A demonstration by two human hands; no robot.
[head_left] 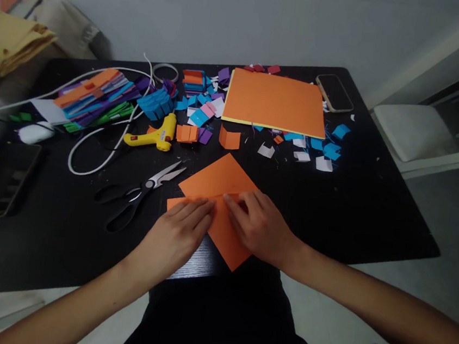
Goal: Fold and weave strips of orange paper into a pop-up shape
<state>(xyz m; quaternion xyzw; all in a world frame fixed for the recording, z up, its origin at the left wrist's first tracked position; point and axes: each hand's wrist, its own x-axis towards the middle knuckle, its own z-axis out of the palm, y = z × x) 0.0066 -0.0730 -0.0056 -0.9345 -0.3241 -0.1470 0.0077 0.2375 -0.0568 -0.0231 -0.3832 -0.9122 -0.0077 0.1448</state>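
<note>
An orange sheet of paper lies at the table's front edge, one corner pointing away from me and another towards me. A raised or folded band runs across its middle, where both hands meet. My left hand has its fingers close together on the left part of this band. My right hand holds the right part, its fingers bent and one fingertip pressed near the centre. Both thumbs are mostly hidden. Left of the paper lie scissors with black handles, blades slightly apart.
A yellow glue gun and a looping white cable lie to the left. Behind are paper strip bundles, small folded pieces and a stack of orange sheets. A phone rests at the back right.
</note>
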